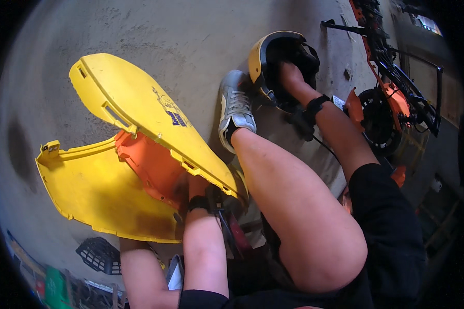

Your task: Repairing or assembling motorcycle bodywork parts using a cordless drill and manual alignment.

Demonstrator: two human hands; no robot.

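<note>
My left hand [195, 185] reaches behind and between yellow plastic body panels [121, 92] and an orange piece [144, 165] joined to them; its fingers are hidden. A black band circles that wrist. My right hand [290, 76] reaches into a yellow helmet [261, 54] with a dark inside, lying on the floor; its fingertips are lost in shadow. Beside the helmet, my leg [294, 206] stretches out, ending in a grey lace-up shoe [236, 105]. A dark object with a cable [307, 129] lies just below the helmet, near my right wrist.
An orange and black two-wheeled vehicle frame [397, 98] with a wheel stands along the right, on the concrete floor [160, 31]. A black plastic grid piece [98, 255] lies at lower left, near green and assorted items [56, 283] at the edge.
</note>
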